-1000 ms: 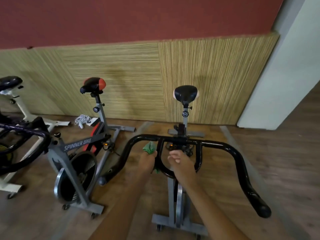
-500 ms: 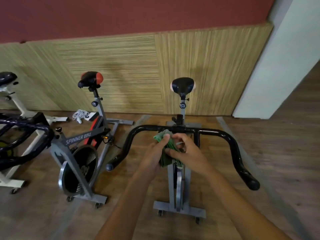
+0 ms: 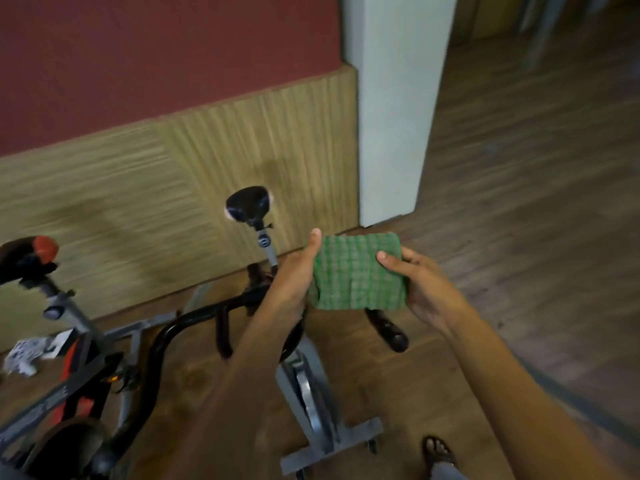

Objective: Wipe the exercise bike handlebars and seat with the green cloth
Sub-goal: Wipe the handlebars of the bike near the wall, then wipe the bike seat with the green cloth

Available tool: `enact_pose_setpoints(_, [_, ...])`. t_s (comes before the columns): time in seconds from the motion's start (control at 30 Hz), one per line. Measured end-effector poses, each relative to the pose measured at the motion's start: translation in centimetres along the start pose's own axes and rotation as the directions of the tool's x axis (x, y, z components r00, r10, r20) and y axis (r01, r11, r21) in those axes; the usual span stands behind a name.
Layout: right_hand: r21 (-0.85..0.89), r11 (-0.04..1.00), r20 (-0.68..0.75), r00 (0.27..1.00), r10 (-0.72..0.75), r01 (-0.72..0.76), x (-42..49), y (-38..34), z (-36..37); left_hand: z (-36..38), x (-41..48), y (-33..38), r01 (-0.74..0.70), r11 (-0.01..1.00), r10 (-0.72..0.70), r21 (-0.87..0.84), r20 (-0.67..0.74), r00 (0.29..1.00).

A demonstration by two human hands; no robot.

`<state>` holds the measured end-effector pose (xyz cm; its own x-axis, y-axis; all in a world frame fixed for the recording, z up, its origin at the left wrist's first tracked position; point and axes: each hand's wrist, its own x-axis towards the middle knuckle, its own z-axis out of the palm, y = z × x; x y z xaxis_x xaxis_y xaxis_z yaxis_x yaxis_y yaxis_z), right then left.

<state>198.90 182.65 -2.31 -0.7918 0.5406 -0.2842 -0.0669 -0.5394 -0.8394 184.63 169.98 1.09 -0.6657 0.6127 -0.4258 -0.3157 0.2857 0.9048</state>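
Above the handlebars (image 3: 194, 317) of the nearest exercise bike, both hands held the green cloth (image 3: 356, 273) up in the air, spread out flat between them and clear of the bike. The left hand (image 3: 294, 275) gripped the cloth's left edge, its thumb lying up along that edge on the near face and its fingers hidden behind the fabric. The right hand (image 3: 420, 289) pinched the right edge, thumb on the near face and fingers curled round behind. The cloth was a checked green weave, roughly square, with its top edge folded over away from the camera. Below the hands, the black handlebars curved out to either side, the right end (image 3: 389, 332) showing just under the cloth and the left side sweeping down toward the lower left. Beyond the bars stood the bike's black seat (image 3: 247, 204) on its grey post, well apart from the cloth and untouched. The bike's grey frame and foot (image 3: 332, 441) rested on the wooden floor (image 3: 519, 237). To the left stood a second bike (image 3: 69, 375) with a red-and-black seat (image 3: 31, 252), and something white (image 3: 24, 355) lay on the floor beside it, too blurred to make out. Behind ran a wall with straw-coloured panelling (image 3: 138, 188) under dark red paint, ending at a pale pillar (image 3: 394, 109). At the lower right, a sandalled foot (image 3: 438, 452) showed on the floor.
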Motion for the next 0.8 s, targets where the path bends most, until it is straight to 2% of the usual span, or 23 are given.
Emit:
enact_pose_setpoints(0.13, [0.123, 0.988, -0.062, 0.994, -0.086, 0.094, 1.0, -4.3, -5.1, 7.8, 2.2, 2.1, -0.016, 0.991, 0.047, -0.135, 0.235, 0.971])
enact_pose_setpoints(0.2, [0.171, 0.976, -0.093, 0.988, -0.121, 0.135, 2.2, -6.4, -8.5, 12.0, 3.8, 2.9, -0.083, 0.990, 0.115, -0.114, 0.313, 0.943])
enact_pose_setpoints(0.27, [0.095, 0.981, -0.168, 0.974, -0.152, 0.169, 3.3, -8.2, -11.6, 15.4, 5.4, 3.7, -0.144, 0.987, 0.157, -0.065, 0.309, 0.938])
enact_pose_setpoints(0.37, [-0.119, 0.977, -0.309, 0.928, -0.208, 0.179, 5.5, -11.2, -16.7, 21.2, 8.3, 4.9, -0.178, 0.984, 0.178, -0.023, 0.238, 0.955])
enact_pose_setpoints(0.43, [-0.169, 0.970, -0.331, 0.917, -0.222, 0.174, 7.1, -13.5, -20.0, 25.3, 10.4, 5.5, -0.169, 0.985, 0.172, -0.029, 0.193, 0.966])
enact_pose_setpoints(0.5, [-0.081, 0.990, -0.238, 0.962, -0.134, 0.118, 8.4, -15.6, -22.3, 28.2, 12.1, 6.1, -0.163, 0.986, 0.166, -0.036, 0.160, 0.973])
enact_pose_setpoints(0.53, [0.030, 0.998, -0.143, 0.988, -0.053, 0.058, 8.8, -16.7, -23.2, 29.6, 12.9, 6.6, -0.159, 0.986, 0.165, -0.046, 0.149, 0.975])
enact_pose_setpoints(0.6, [0.248, 0.965, 0.035, 0.996, 0.077, -0.083, 9.9, -18.2, -25.0, 31.6, 14.5, 7.4, -0.160, 0.985, 0.167, -0.066, 0.133, 0.977])
enact_pose_setpoints(0.7, [0.396, 0.908, 0.167, 0.983, 0.072, -0.134, 12.3, -18.9, -27.2, 33.0, 16.6, 8.2, -0.125, 0.989, 0.134, -0.081, 0.111, 0.985])
enact_pose_setpoints(0.8, [0.406, 0.902, 0.187, 0.979, 0.075, -0.147, 15.3, -19.3, -28.2, 33.3, 19.2, 8.2, -0.043, 0.994, 0.054, -0.101, 0.111, 0.992])
